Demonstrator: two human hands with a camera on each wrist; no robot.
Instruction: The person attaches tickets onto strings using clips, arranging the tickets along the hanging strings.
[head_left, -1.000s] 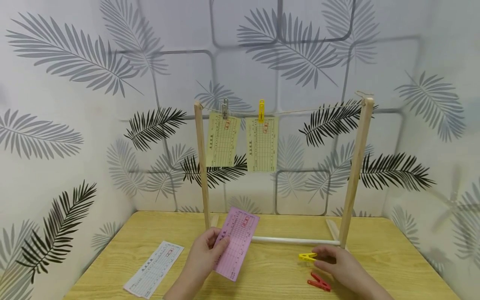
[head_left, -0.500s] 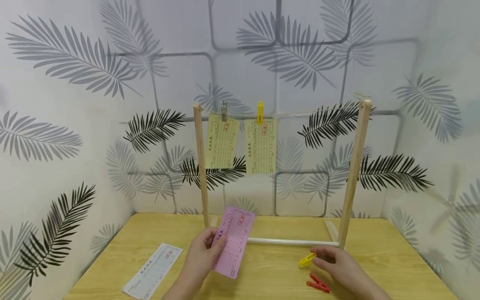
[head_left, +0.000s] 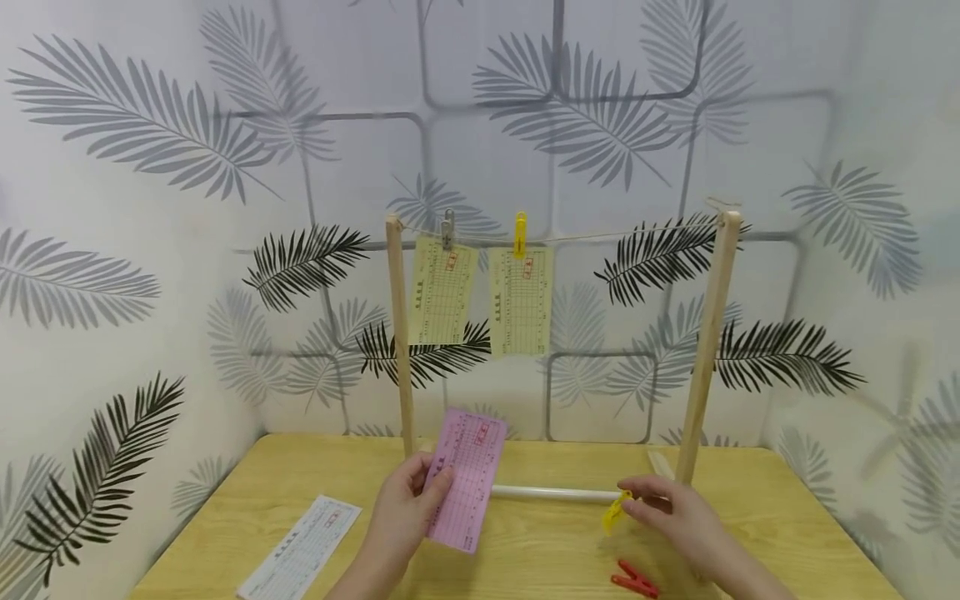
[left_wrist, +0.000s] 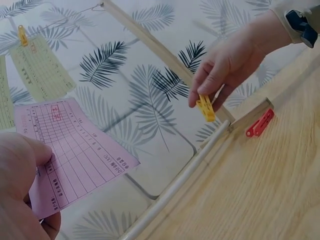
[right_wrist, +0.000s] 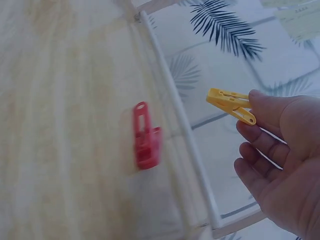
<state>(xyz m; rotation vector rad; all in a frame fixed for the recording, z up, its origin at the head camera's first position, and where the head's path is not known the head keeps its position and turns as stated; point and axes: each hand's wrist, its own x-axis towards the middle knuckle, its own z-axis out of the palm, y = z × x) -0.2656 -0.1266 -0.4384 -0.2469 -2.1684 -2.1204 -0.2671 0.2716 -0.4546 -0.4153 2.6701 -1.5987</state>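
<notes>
My left hand (head_left: 405, 504) pinches a pink printed form (head_left: 467, 483) between thumb and fingers, its top tilted slightly right. In my right hand (head_left: 671, 517) a yellow clothespin (right_wrist: 230, 104) is pinched by its handle ends, above the table. A red clothespin (head_left: 634, 578) lies on the table below that hand. Two pale yellow forms hang from a string: the left form (head_left: 444, 296) under a grey clip (head_left: 447, 229), the right form (head_left: 521, 304) under a yellow clothespin (head_left: 521, 235).
The string runs between a left wooden post (head_left: 401, 350) and a right wooden post (head_left: 708, 350). A white bar (head_left: 555, 493) joins them low down. White forms (head_left: 300, 546) lie on the wooden table (head_left: 555, 567) at the left. A patterned wall (head_left: 600, 400) stands behind.
My right hand has lifted the yellow clothespin off the table and turned it more upright. The pink form has shifted slightly left. The head view has tilted up a little.
</notes>
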